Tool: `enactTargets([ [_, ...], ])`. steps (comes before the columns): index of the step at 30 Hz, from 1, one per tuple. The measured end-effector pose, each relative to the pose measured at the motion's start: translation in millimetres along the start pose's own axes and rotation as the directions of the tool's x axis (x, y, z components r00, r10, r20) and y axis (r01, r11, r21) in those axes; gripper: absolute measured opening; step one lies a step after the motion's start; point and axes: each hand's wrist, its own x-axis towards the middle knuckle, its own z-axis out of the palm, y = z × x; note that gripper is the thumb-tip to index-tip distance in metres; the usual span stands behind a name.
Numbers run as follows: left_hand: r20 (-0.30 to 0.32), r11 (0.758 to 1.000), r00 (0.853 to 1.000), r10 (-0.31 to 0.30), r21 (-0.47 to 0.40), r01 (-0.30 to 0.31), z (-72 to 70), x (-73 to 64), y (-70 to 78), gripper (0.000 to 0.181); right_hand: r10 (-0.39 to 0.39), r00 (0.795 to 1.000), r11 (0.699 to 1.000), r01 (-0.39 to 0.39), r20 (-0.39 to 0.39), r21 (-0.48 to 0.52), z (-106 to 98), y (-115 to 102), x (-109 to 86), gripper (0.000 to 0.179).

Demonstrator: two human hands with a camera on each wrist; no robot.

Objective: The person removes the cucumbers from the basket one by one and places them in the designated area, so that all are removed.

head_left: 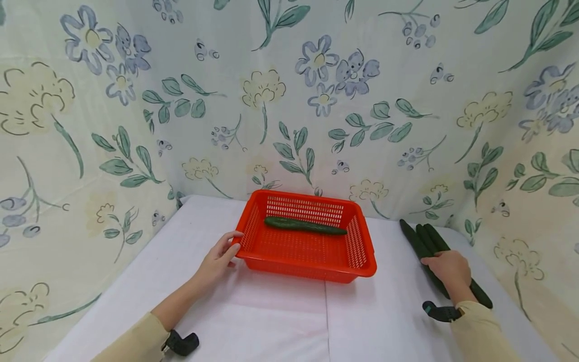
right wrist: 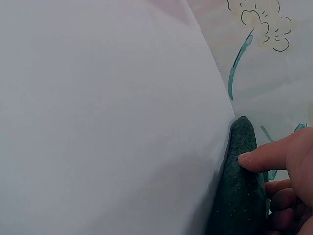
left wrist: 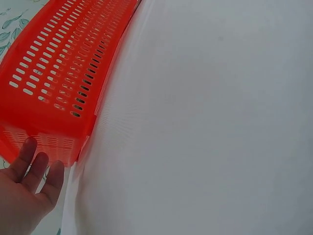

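A red plastic basket (head_left: 303, 259) with slotted walls stands on the white-covered table, and one long dark green cucumber (head_left: 305, 225) lies inside along its far side. My left hand (head_left: 221, 251) holds the basket's left rim; in the left wrist view several fingers (left wrist: 52, 183) rest against the outer wall. Over at the right, three more cucumbers lie side by side on the cloth. My right hand (head_left: 448, 269) grips the leftmost cucumber (right wrist: 239, 196), its thumb on top and other fingers curled along the far side. That hand partly covers the other two.
The white tablecloth (head_left: 289, 322) spreads under everything, with a crease running toward the front. A flower-printed curtain (head_left: 289, 100) hangs behind the table and along both sides. A black band with a camera sits on each wrist.
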Motion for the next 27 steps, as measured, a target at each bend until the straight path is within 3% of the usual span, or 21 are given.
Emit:
enactTargets([
  [8, 0.017, 1.0, 1.0, 0.012, 0.005, -0.012, -1.5, 0.5, -0.7, 0.041, -0.032, 0.999, 0.999, 0.032, -0.016, 0.011, -6.3, -7.0, -4.7, 0.062],
  [16, 0.024, 1.0, 1.0, 0.001, 0.014, -0.001, -2.0, 0.2, -2.2, 0.04, -0.149, 0.989, 0.989, 0.148, -0.026, -0.02, -22.2, -24.9, 1.1, 0.06],
  [22, 0.023, 1.0, 0.999, -0.027, 0.009, 0.027, -1.8, 0.4, -3.0, 0.042, -0.158, 0.988, 0.987, 0.157, -0.001, 0.035, -28.8, -57.1, 3.0, 0.059],
  [27, 0.019, 0.999, 0.999, -0.039, 0.019, 0.038, -1.7, 0.8, -1.2, 0.042, -0.164, 0.984, 0.973, 0.15, 0.072, 0.177, -36.0, -95.6, -1.8, 0.057],
])
